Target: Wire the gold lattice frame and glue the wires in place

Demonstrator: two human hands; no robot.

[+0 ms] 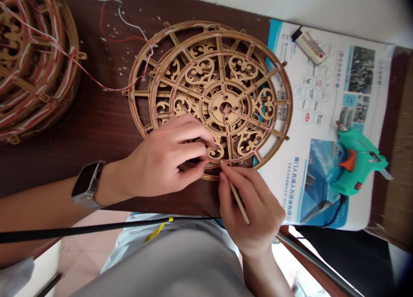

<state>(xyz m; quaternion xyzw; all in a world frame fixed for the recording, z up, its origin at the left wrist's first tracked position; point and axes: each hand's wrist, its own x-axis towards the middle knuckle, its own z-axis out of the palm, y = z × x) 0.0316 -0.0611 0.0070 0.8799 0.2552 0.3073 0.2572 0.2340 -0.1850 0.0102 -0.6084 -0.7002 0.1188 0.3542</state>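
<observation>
1. The dark brown wood-look surface [106,125] is carrying everything; a white-and-blue printed paper sheet [292,137] is covering its right end, probably as protection.
2. The golden, round openwork frame [219,116] is lying flat mid-surface, lapping over the sheet's left edge, presumably kept close for reach.
3. A stack of golden, wire-lined rings [29,86] is standing toward the far left corner, apparently set aside for working room.
4. The left hand [171,155] is resting over the frame's near rim, seemingly steadying it; its grip is narrow, but I cannot tell whether it is pinching anything.
5. The right hand [254,206] is holding a slim, pale stick in a pen-like grip, likely for fine control.
6. A teal plastic glue gun [358,159] is lying on the sheet's right side.
7. Thin red-and-white wires [109,89] are trailing left of the frame.
8. The pale stick [239,200] is pointing its tip at the near rim.
</observation>
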